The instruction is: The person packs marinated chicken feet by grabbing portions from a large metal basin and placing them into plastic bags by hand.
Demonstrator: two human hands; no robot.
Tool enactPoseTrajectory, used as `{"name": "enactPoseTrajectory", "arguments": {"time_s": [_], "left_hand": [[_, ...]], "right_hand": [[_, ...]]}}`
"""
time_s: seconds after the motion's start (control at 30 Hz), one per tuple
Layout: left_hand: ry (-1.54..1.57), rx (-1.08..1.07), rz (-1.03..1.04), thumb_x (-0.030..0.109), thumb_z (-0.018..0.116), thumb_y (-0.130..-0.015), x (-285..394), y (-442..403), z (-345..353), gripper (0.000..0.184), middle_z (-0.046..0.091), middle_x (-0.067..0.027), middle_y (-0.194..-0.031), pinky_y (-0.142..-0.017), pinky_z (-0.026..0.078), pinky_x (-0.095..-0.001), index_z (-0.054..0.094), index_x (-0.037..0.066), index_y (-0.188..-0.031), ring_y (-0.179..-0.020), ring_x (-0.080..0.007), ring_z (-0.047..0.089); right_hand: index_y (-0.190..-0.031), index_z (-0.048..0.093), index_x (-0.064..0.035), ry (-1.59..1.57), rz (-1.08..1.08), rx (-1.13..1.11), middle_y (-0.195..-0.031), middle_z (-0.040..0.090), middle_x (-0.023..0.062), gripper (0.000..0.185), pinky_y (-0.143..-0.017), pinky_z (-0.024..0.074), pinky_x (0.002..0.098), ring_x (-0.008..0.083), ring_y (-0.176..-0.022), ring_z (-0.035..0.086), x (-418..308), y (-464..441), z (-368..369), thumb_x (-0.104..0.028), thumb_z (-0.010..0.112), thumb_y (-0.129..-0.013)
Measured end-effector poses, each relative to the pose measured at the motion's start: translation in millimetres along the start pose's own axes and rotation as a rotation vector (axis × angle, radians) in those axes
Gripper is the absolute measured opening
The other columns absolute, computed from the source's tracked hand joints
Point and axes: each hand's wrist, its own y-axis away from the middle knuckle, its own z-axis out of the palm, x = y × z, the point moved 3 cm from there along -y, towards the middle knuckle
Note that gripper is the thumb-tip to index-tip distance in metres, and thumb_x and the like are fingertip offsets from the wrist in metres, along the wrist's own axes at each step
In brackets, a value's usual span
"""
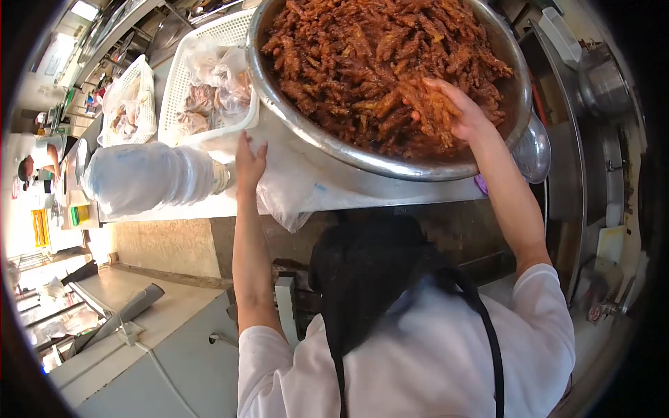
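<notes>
My black apron fills 6 o'clock, below the edge of the pale surface. A thin clear plastic bag droops over that edge at about 10 o'clock. Just past it, my left fingers are loosely spread, the thumb apart, near the corner of a large white basket. Crowding them toward 9 o'clock lies a long, plastic-wrapped bundle. The large basket sits toward 11 o'clock, with tied bags of something brownish in it; a smaller white basket is beyond, at 10. Toward 2 o'clock, a shiny rounded vessel shows just beside the big steel bowl, which spans 12 to 1.

My forearm crosses the bowl's near rim at 2 o'clock and hides part of it. The chicken feet are heaped in the bowl, and my right fingers are closed around a clump of them. They look wet, glossy and deep reddish brown, knobbly and tangled, with amber patches, right up to the far side.
</notes>
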Motion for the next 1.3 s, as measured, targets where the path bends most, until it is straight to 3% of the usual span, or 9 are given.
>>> {"name": "enactPoseTrajectory", "arguments": {"time_s": [0.17, 0.37, 0.5, 0.77, 0.87, 1.1, 1.2, 1.27, 1.3], "left_hand": [[-0.376, 0.280, 0.274, 0.019, 0.062, -0.087, 89, 93, -39, 0.050, 0.055, -0.0278, -0.118, -0.105, 0.034, -0.0431, 0.045, -0.007, -0.126, -0.118, -0.0416, 0.049], [-0.301, 0.309, 0.010, 0.011, 0.061, -0.089, 61, 117, -29, 0.014, 0.060, -0.0214, -0.091, -0.068, 0.045, -0.0397, 0.060, -0.002, -0.085, -0.077, -0.0305, 0.057], [0.045, 0.362, -0.116, 0.013, 0.054, -0.094, 93, 99, -58, 0.024, 0.046, -0.0140, -0.055, -0.050, 0.035, -0.0349, 0.058, -0.006, -0.081, -0.050, -0.0195, 0.036], [0.131, 0.299, -0.105, 0.010, 0.050, -0.096, 104, 120, -79, 0.021, 0.060, -0.0172, -0.072, -0.062, 0.043, -0.0341, 0.063, -0.004, -0.101, -0.066, -0.0164, 0.052], [0.276, 0.407, 0.030, 0.009, 0.049, -0.096, 69, 124, -76, 0.024, 0.068, -0.0182, -0.093, -0.075, 0.049, -0.0334, 0.063, -0.004, -0.110, -0.081, -0.0219, 0.064], [-0.103, 0.476, 0.085, 0.017, 0.044, -0.099, 116, 28, -105, 0.029, 0.068, -0.0166, -0.093, -0.076, 0.047, -0.0372, 0.066, -0.001, -0.105, -0.084, -0.0266, 0.064], [-0.017, 0.724, 0.334, 0.021, 0.045, -0.100, 142, -9, -168, 0.030, 0.065, -0.0083, -0.088, -0.067, 0.046, -0.0301, 0.066, 0.001, -0.107, -0.074, -0.0163, 0.058], [0.082, 0.781, 0.181, 0.024, 0.044, -0.101, 169, -16, -208, 0.031, 0.054, 0.0017, -0.076, -0.056, 0.037, -0.0237, 0.066, 0.003, -0.111, -0.062, -0.0053, 0.040], [0.030, 0.786, 0.204, 0.023, 0.044, -0.101, 172, -21, -222, 0.031, 0.061, -0.0019, -0.082, -0.057, 0.041, -0.0232, 0.066, 0.002, -0.110, -0.066, -0.0080, 0.051]], "right_hand": [[-0.117, 0.057, -0.0007, -0.015, -0.011, 0.064, -0.101, 0.067, 0.0134, 0.038, -0.057, 0.0589, 0.0343, 0.0249, -0.077, 0.068, 3, 12, 8, -0.030, 0.056, -0.092], [-0.123, 0.052, -0.0002, -0.055, 0.038, -0.245, -0.103, 0.065, 0.0145, 0.040, -0.058, 0.0592, 0.0345, 0.0264, -0.077, 0.068, 6, 37, 91, -0.026, 0.054, -0.093], [-0.118, 0.054, -0.0021, 0.030, 0.183, -0.383, -0.096, 0.063, 0.0123, 0.034, -0.059, 0.0571, 0.0338, 0.0240, -0.073, 0.067, 43, 34, 173, -0.019, 0.060, -0.089], [-0.079, 0.062, -0.0012, -0.187, 0.492, -0.340, -0.068, 0.061, 0.0113, 0.024, -0.050, 0.0493, 0.0432, 0.0253, -0.056, 0.060, 219, -96, 227, -0.017, 0.048, -0.089], [-0.085, 0.064, -0.0054, 0.178, 0.347, -0.193, -0.077, 0.067, 0.0096, 0.028, -0.061, 0.0457, 0.0413, 0.0231, -0.061, 0.063, 196, -92, 250, -0.023, 0.042, -0.091], [-0.108, 0.061, -0.0008, 0.330, -0.244, -0.165, -0.090, 0.067, 0.0082, 0.026, -0.067, 0.0497, 0.0358, 0.0171, -0.077, 0.063, 93, -33, 225, -0.020, 0.056, -0.091], [-0.094, 0.067, -0.0013, 1.183, -0.873, 0.152, -0.088, 0.067, 0.0157, 0.017, -0.072, 0.0518, 0.0368, 0.0251, -0.079, 0.067, 20, 1, 155, -0.011, 0.059, -0.083], [-0.092, 0.064, -0.0003, 1.803, -0.639, 0.300, -0.086, 0.065, 0.0166, 0.017, -0.074, 0.0518, 0.0431, 0.0322, -0.087, 0.064, -9, 14, 93, -0.001, 0.057, -0.077], [-0.096, 0.062, 0.0017, 2.000, -0.316, 0.263, -0.096, 0.063, 0.0174, 0.021, -0.079, 0.0501, 0.0451, 0.0344, -0.095, 0.061, -11, 8, 56, -0.001, 0.059, -0.076]]}}
